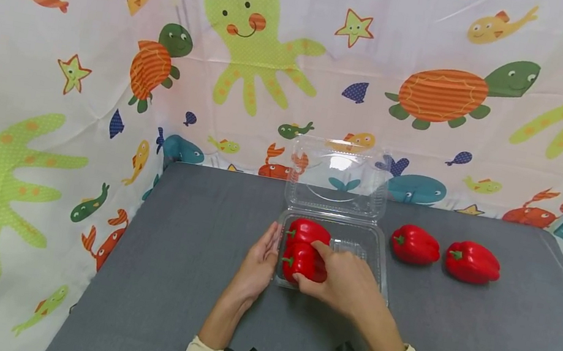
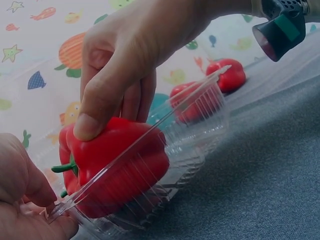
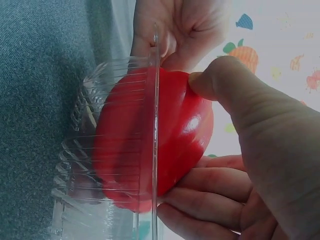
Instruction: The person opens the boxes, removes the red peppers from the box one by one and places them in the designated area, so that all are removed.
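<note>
At the far left of my head view I see a white cloth (image 1: 43, 98) printed with sea animals, running on behind the grey desk (image 1: 182, 233). Next along, the left hand (image 1: 260, 262) has its grip on the left edge of the clear plastic container (image 1: 359, 245); my wrist feeds show the rim caught between thumb and fingers. The hinged lid (image 1: 336, 199) stands raised at the back of the container, in front of the cloth. Inside, on the left side, I have two red bell peppers, one behind the other, green stems pointing left: the rear pepper (image 1: 307, 228) and the front pepper (image 1: 298, 260). The right hand (image 1: 350, 280) reaches in from the right with its grip clamped on the front pepper, thumb on the near side and fingers across the far side; from my right wrist feed I read that pepper as down within the container's wall, its upper part rising above the rim. Past the container, a third pepper (image 1: 417, 246) lies on the desk near the right wall, and just beyond it a fourth pepper (image 1: 473, 263) lies separately, furthest right.
</note>
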A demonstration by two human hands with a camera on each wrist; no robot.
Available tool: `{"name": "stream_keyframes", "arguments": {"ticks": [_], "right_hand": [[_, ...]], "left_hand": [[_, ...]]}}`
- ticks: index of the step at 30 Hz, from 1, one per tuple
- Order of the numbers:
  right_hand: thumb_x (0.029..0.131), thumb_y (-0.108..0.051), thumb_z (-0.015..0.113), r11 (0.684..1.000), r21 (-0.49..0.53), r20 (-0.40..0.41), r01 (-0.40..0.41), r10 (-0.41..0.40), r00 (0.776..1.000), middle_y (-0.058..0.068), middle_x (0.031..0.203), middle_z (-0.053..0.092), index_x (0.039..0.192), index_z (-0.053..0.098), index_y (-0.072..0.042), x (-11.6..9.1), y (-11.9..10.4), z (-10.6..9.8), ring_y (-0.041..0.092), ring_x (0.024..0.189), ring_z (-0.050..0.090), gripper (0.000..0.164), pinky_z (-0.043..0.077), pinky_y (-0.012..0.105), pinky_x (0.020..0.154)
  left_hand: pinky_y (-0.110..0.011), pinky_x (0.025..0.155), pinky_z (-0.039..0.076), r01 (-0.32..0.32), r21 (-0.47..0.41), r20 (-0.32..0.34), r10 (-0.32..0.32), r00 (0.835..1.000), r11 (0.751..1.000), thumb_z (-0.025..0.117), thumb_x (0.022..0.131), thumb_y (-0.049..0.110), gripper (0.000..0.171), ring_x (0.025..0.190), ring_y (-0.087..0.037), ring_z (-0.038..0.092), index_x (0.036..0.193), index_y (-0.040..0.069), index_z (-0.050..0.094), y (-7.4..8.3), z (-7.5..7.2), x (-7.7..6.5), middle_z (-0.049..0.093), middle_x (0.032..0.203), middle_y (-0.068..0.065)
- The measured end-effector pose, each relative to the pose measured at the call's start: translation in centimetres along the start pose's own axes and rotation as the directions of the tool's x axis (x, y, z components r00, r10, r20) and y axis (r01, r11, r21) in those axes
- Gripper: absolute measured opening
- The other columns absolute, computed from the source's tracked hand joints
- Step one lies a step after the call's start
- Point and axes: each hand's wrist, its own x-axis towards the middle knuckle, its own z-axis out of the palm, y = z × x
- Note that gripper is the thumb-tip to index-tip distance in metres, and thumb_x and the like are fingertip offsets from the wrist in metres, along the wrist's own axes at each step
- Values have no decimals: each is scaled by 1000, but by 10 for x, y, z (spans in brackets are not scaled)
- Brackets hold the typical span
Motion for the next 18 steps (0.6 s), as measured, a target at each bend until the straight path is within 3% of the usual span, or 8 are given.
{"name": "stream_keyframes", "arguments": {"ticks": [7,18], "right_hand": [[78,-45,90,999,29,10,-20,20,1000,-2,78,73,134,71,-4,-2,-1,-2,10,65,66,72,63,29,64],[77,-41,90,998,46,-7,-37,38,999,0,82,75,138,68,-4,-7,-5,-12,13,69,68,74,63,30,66]], "left_hand": [[-41,129,19,8,0,-12,-8,1000,1000,39,109,-4,65,162,-23,20,170,6,16,-2,0,-1,22,175,-8],[-41,129,17,-34,-9,3,34,999,999,38,109,-5,64,162,-26,18,169,2,14,-2,0,0,21,175,-12]]}}
